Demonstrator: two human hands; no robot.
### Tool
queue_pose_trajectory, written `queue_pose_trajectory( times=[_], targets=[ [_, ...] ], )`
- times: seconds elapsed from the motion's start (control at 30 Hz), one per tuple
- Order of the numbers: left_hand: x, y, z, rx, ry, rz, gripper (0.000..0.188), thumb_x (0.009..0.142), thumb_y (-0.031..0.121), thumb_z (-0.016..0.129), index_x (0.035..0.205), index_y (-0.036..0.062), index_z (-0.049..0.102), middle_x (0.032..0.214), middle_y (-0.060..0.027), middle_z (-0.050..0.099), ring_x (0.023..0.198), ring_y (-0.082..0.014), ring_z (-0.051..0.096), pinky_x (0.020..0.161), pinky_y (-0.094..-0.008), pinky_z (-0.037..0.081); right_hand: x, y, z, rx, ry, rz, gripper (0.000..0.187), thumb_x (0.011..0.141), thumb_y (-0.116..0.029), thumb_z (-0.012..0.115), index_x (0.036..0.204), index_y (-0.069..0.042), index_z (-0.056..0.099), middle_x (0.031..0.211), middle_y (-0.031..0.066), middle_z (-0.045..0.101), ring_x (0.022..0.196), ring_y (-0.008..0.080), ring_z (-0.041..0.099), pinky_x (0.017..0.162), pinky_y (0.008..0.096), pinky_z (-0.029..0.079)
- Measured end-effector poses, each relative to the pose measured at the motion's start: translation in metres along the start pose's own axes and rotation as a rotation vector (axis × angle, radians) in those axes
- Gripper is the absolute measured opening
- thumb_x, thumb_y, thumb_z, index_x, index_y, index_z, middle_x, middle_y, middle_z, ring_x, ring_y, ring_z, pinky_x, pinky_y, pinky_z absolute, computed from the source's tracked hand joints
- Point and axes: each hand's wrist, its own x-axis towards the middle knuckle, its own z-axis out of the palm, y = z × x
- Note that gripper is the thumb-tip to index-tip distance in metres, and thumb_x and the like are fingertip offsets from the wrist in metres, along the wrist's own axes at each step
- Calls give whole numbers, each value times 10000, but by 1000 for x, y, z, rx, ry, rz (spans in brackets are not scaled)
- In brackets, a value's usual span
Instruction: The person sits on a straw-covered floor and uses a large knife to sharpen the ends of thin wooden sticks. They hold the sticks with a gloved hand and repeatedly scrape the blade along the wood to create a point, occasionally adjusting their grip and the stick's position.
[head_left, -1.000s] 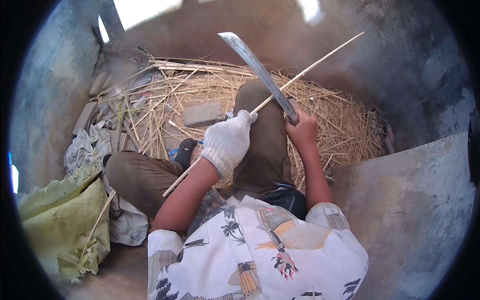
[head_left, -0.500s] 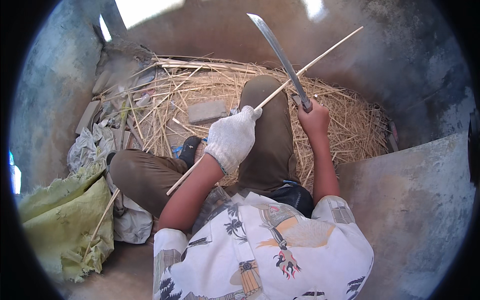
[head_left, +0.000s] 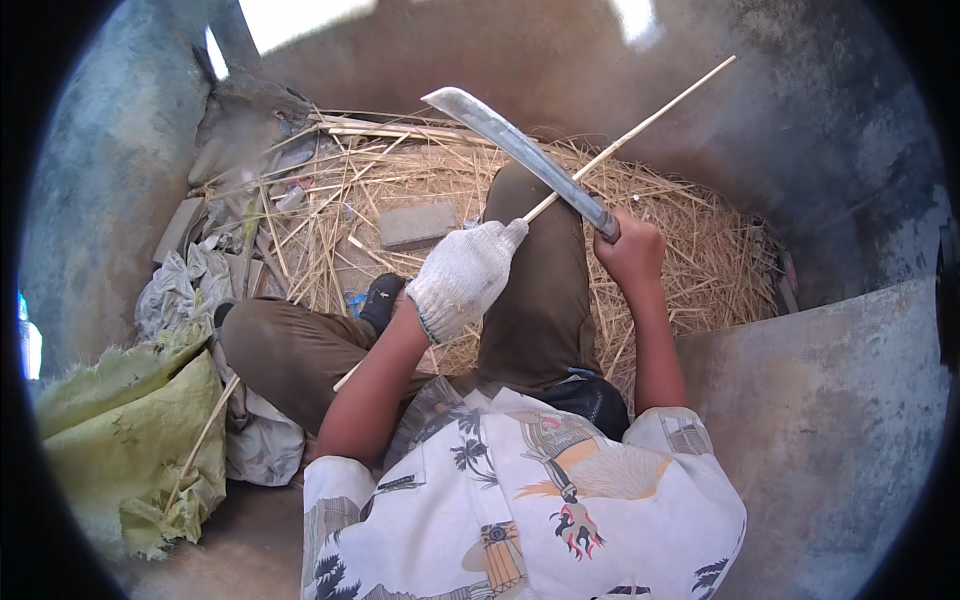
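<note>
In a white knit glove, my left hand (head_left: 468,275) is closed round a long thin pale stick (head_left: 668,108), which looks like split bamboo or cane. The stick slants up to the far right over my raised right knee, and its near end shows by my left forearm. My bare right hand (head_left: 632,248) grips the handle of a machete (head_left: 520,145). Its long, slightly curved blade points to the far left and crosses the stick just beyond my knee. The handle is mostly hidden in my fist.
Pale shavings and strips (head_left: 690,250) litter the floor ahead and to the right. A grey brick (head_left: 416,226) lies beyond my left foot. Yellowish-green sacking (head_left: 140,440) and a whitish crumpled sack (head_left: 185,290) are at the left. Concrete walls (head_left: 820,110) stand around.
The machete blade has swung to the left and lies flatter across the stick. My right hand has moved slightly nearer. The stick has barely shifted in my left hand.
</note>
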Motion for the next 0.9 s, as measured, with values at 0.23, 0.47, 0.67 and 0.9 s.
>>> queue_pose_trajectory(
  times=[0.23, 0.47, 0.67, 0.9],
  targets=[
    [5, -25, 23, -369, 194, 125, 231, 1061, 222, 535, 1060, 2, 608, 693, -86, 547, 588, -248, 549, 564, -365, 478, 6, -8, 10, 157, 55, 31, 207, 809, -264, 730, 752, -80, 655, 669, 130, 662, 637, 360, 670, 616, 469, 528],
    [11, -4, -15, -1339, -260, -745, 525, 1019, 616, 575, 698, 212, 480, 582, 113, 375, 465, -2, 325, 416, -200, 237, 23, -8, 12, 225, 28, 198, 229, 816, -280, 733, 740, -82, 645, 667, 141, 664, 630, 367, 672, 604, 476, 523],
    [11, -3, -19, -1346, -270, -716, 519, 1030, 601, 567, 697, 215, 469, 587, 110, 375, 458, -14, 301, 412, -203, 229, 15, -4, 8, 10, 77, -90, 204, 801, -284, 739, 737, -114, 646, 653, 125, 655, 653, 361, 682, 603, 465, 530],
    [11, -4, -13, -1357, -253, -718, 521, 1031, 595, 568, 701, 204, 471, 585, 108, 383, 465, -10, 321, 418, -202, 251, 16, -1, 1, -13, -1, 26, 189, 817, -294, 729, 794, -112, 686, 675, 135, 679, 676, 364, 694, 646, 481, 540]
  ],
)
